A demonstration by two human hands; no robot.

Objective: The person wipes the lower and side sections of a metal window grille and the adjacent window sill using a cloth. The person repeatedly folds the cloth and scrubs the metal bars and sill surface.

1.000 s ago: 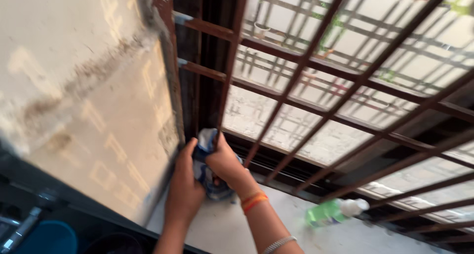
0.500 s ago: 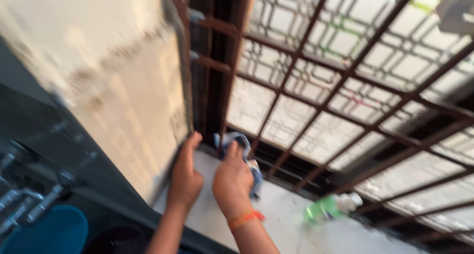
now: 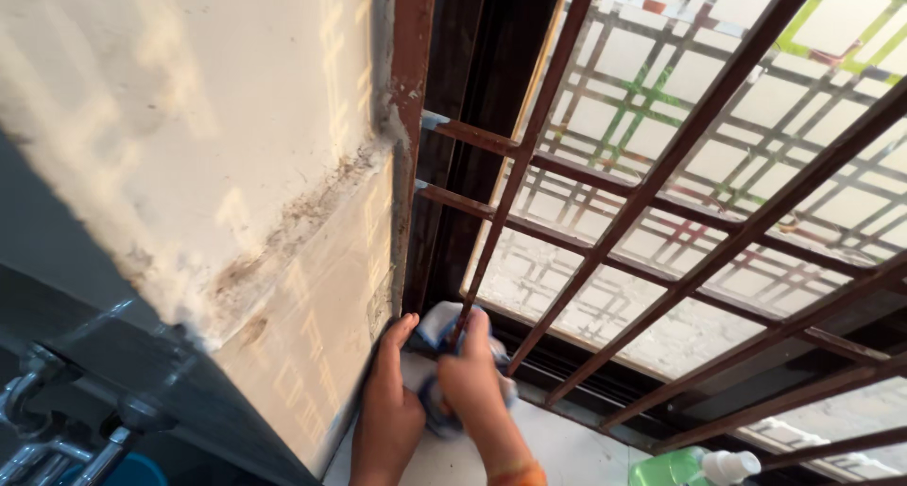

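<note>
My right hand (image 3: 470, 377) presses a blue and white cloth (image 3: 437, 324) onto the white window sill (image 3: 567, 448), at the foot of a brown metal window grille (image 3: 652, 193). An orange band sits on that wrist. My left hand (image 3: 389, 406) rests flat beside it on the sill, fingers touching the cloth's edge, close to the rusty window frame (image 3: 413, 89) and the stained wall (image 3: 208, 146).
A green bottle with a white cap (image 3: 694, 467) lies on the sill at the lower right. Frosted patterned glass (image 3: 661, 99) stands behind the grille. Metal tap fittings (image 3: 57, 420) and a blue container (image 3: 142, 472) show at the lower left.
Both hands and the cloth have shifted left into the corner by the frame. The view has tilted, bringing more of the wall and grille into sight.
</note>
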